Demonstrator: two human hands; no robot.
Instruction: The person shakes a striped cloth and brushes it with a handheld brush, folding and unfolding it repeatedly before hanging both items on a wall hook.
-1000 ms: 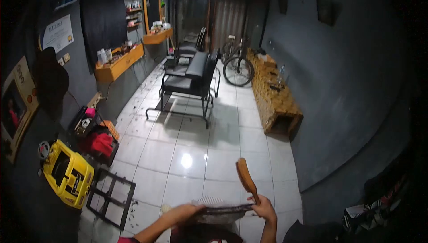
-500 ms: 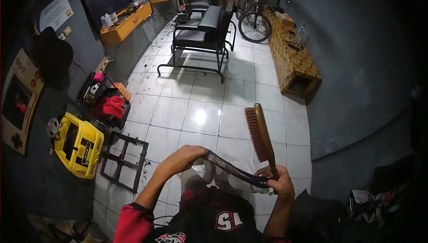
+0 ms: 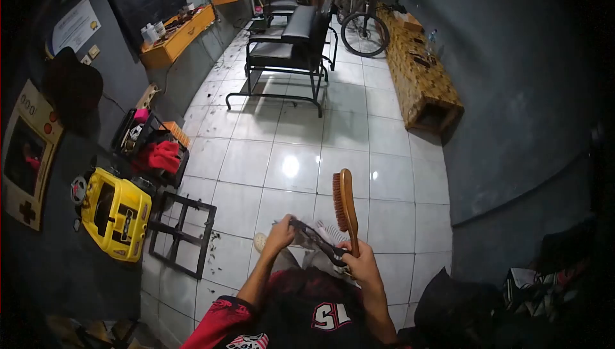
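Observation:
My left hand is closed on one end of a dark, thin strip of cloth with a paler, sheer-looking part. The strip stretches across in front of my body to my right hand, which pinches its other end. Also in my right hand is a wooden brush, gripped by its handle, head upward and reddish-brown bristles facing left. Below the strip, a striped light cloth and my shoe show above the tiles.
A black barber chair stands ahead, with a bicycle behind it. Along the right wall runs a long patterned bench. To the left are a yellow toy car, a black frame and a rack with red cloth.
Both hands have come closer together, the left moving right and the right moving left with the brush. The brush has dropped lower, and the strip is now shorter between my hands.

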